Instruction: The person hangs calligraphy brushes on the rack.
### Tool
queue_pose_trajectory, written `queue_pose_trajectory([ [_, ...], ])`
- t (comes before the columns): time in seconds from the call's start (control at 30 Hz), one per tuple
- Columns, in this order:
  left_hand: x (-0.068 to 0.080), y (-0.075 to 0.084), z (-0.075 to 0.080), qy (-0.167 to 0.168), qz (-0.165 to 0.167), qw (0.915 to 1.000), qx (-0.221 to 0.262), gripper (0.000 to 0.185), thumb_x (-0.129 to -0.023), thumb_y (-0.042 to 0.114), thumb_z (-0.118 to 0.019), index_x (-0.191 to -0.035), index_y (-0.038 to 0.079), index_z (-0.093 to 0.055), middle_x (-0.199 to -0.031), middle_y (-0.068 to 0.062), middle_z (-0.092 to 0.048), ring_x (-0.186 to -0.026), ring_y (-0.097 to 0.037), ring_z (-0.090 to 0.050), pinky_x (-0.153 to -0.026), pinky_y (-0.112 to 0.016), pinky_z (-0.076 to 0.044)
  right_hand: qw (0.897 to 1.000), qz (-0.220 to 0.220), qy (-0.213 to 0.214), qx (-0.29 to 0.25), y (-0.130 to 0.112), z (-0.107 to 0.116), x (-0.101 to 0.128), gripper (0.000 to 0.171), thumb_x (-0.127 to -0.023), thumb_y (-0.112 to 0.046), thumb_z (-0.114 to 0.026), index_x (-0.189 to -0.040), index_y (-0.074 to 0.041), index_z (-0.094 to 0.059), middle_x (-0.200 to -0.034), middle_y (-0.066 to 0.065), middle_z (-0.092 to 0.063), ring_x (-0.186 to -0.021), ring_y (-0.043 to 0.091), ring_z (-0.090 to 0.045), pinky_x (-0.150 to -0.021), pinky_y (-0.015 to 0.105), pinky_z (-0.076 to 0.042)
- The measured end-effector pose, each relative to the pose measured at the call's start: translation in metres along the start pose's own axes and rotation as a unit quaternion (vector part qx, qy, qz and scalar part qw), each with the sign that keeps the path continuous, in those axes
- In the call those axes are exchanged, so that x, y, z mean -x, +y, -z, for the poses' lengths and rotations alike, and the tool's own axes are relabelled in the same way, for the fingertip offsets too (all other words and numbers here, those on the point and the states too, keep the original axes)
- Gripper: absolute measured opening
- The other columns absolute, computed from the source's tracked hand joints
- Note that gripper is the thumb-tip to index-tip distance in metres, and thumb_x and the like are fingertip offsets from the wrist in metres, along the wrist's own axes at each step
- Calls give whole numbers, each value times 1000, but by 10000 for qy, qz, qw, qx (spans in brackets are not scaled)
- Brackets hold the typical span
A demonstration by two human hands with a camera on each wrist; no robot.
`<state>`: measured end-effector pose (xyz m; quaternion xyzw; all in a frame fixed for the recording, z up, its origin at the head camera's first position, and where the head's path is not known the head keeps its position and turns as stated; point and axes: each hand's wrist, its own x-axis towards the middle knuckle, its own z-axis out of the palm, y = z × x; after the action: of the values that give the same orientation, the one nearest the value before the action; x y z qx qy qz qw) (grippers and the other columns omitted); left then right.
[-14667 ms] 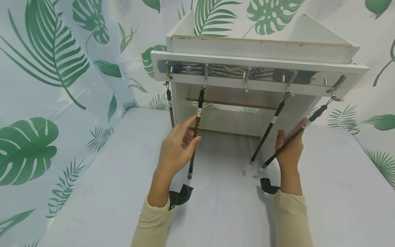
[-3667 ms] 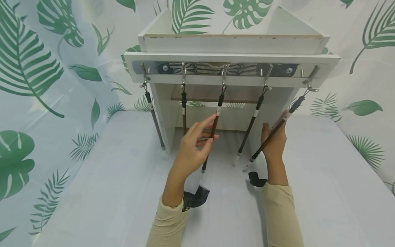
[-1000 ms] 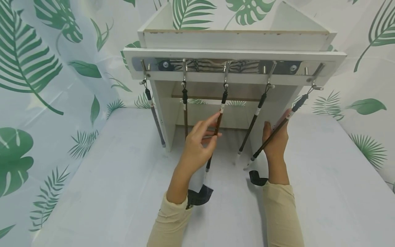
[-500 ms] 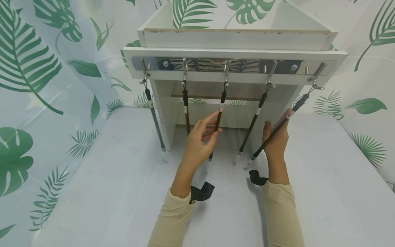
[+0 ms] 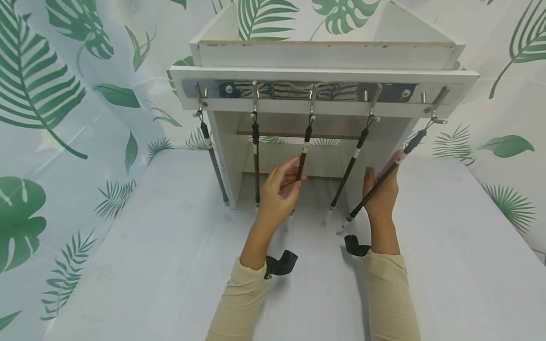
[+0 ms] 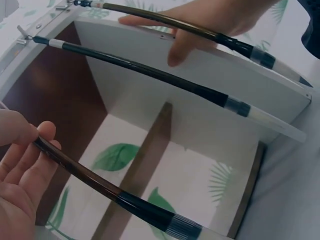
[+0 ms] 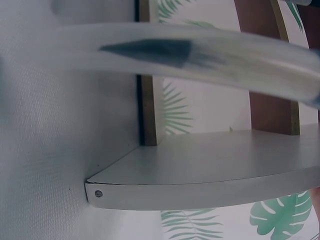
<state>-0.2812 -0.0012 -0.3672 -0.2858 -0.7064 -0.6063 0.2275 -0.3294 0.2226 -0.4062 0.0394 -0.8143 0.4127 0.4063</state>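
Several calligraphy brushes hang by cord loops from the metal hooks of a white wooden rack (image 5: pixel 324 108). My left hand (image 5: pixel 273 196) pinches the shaft of the middle brush (image 5: pixel 304 147) between thumb and fingers; its loop is over the middle hook. That brown shaft (image 6: pixel 90 175) slants down past the fingertips in the left wrist view. My right hand (image 5: pixel 384 203) grips the rack's right side panel, thumb on the inner side, behind the far-right brush (image 5: pixel 386 176). A clear cap covers a dark brush tip (image 7: pixel 150 52) in the right wrist view.
Two brushes hang at the left, the outermost (image 5: pixel 215 166) and its neighbour (image 5: pixel 256 161). Another brush (image 5: pixel 349 170) hangs right of the middle one. The rack stands on a white tabletop (image 5: pixel 149 265), before a leaf-patterned cloth (image 5: pixel 85 156). Each wrist wears a black camera mount (image 5: pixel 283 263).
Earlier the middle hook was bare and my left hand was at the second brush; now a brush hangs there. Lately this brush's lower end has swung back. The right hand stays on the panel.
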Motion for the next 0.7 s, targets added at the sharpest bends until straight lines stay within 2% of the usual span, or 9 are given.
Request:
queue_pose_trajectory([
  [0.17,1,-4,0,85,-40,9999,37,45,-87,-7,-52,-130,-1,-43,-108,-21,-51,-98,-31,-61,-86,-26,-50,9998,159,67,-30,3,-1,1,61,-94,-18,-42,-145,-8,-9,-132,26,-44,-114,44,-50,-89,59,-41],
  [0.33,5,-5,1,101,-91,9999,-67,45,-86,-7,-53,-130,-1,-44,-108,-20,-53,-97,-30,-61,-84,-25,-51,9994,308,153,-66,4,1,6,62,-95,-17,-42,-146,-18,-9,-132,27,-44,-113,45,-50,-88,60,-41],
  [0.43,6,-3,3,-6,83,9999,-118,46,-86,-6,-54,-131,0,-43,-109,-20,-53,-99,-30,-59,-84,-25,-51,9994,295,145,-68,3,1,6,62,-94,-17,-42,-146,-18,-9,-133,26,-42,-115,45,-49,-89,60,-40],
  [0.6,7,-2,5,-175,395,9987,-255,49,-86,-4,-54,-133,0,-40,-111,-19,-54,-102,-29,-59,-85,-25,-50,9999,-104,-85,73,4,2,5,62,-94,-18,-43,-145,-6,-11,-134,28,-42,-115,45,-49,-89,60,-40],
  [0.7,10,-3,6,-217,597,9975,-313,49,-87,-2,-54,-134,3,-40,-112,-17,-54,-104,-27,-58,-86,-27,-50,9981,-471,-354,177,6,5,8,65,-93,-18,-46,-147,-9,-10,-135,28,-41,-116,46,-48,-90,60,-40],
])
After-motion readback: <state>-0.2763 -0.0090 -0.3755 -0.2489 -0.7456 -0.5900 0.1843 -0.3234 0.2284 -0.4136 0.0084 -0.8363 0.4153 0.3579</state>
